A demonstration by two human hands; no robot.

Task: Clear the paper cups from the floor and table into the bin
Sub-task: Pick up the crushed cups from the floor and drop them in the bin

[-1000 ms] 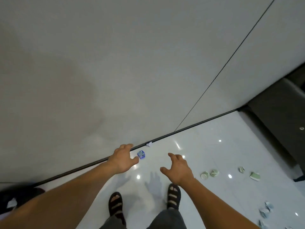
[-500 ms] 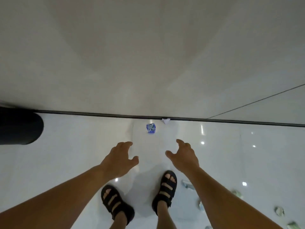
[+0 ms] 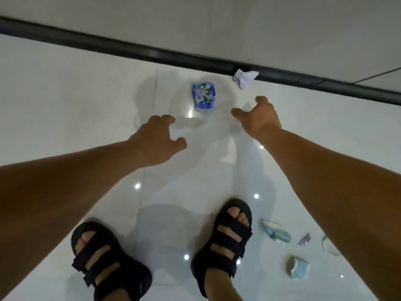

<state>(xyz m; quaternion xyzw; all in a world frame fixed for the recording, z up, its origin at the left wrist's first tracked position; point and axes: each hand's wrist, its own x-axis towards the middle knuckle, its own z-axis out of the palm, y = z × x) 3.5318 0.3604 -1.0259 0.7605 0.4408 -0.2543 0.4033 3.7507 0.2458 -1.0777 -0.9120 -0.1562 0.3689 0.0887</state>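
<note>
Blue crushed cup (image 3: pixel 204 97) lies on the floor (image 3: pixel 65 94) near the far skirting (image 3: pixel 130 46).
Left hand (image 3: pixel 156 141) and right hand (image 3: pixel 259 118) hover just short of it, fingers loosely spread, gripping nothing; white paper scrap (image 3: pixel 244 78) lies right of it.

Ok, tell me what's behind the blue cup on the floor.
Behind the blue cup, slightly right: crumpled white paper by the dark skirting. Beneath the cup is hidden.

indoor room, glossy tiled floor (image 3: pixel 65 101)
</note>
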